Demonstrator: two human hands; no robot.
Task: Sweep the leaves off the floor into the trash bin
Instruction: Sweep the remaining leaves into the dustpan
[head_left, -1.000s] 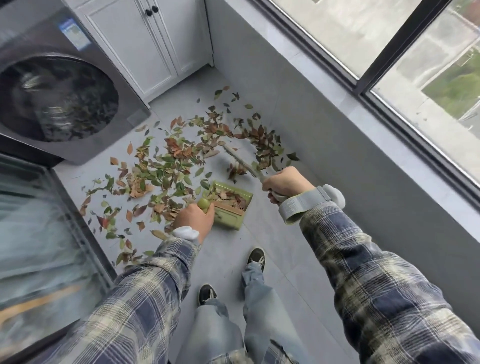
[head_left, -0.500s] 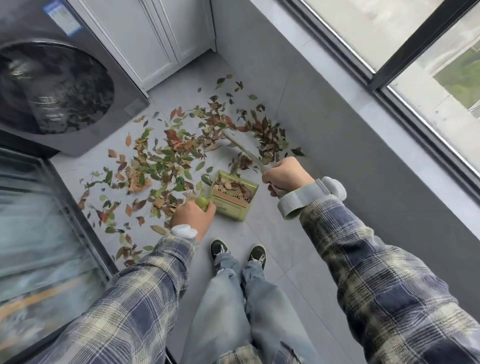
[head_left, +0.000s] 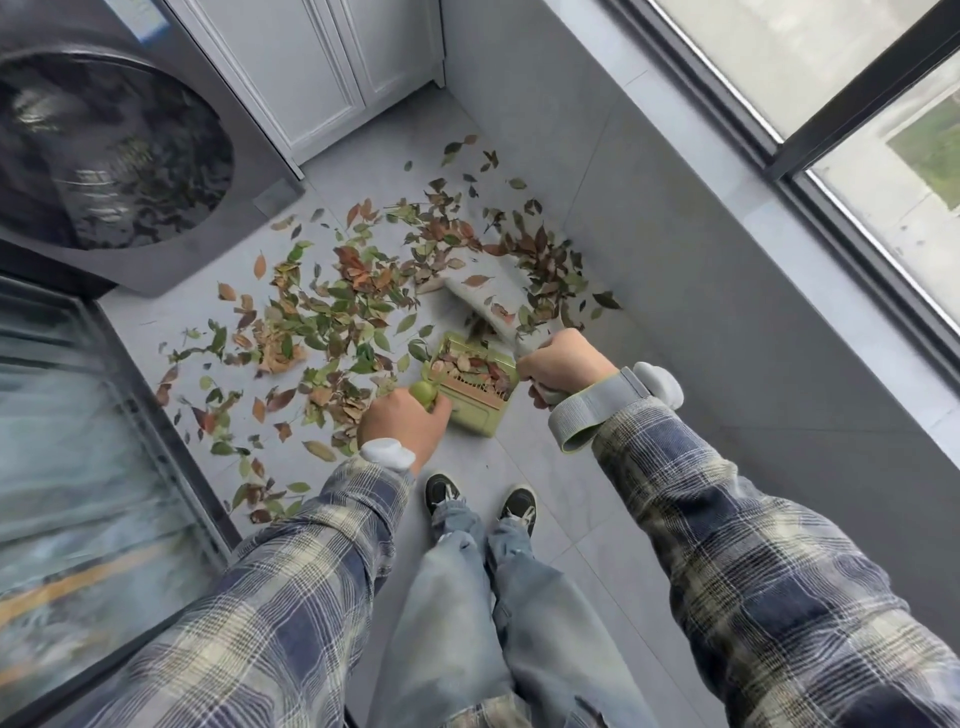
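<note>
Fingers (head_left: 435, 406) of the left hand (head_left: 402, 427) grip the dustpan (head_left: 475, 418) holding leaves (head_left: 470, 364).

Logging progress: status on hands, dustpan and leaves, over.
Left hand grips green plastic dustpan by handle; right hand grips pale hand brush. Dustpan partly loaded. Most brown and green leaves scattered on grey tiled floor. Nothing blocking seen.

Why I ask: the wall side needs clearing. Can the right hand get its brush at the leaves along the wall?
Probably yes: the right hand grips the brush, whose head lies among those leaves, with nothing between.
</note>
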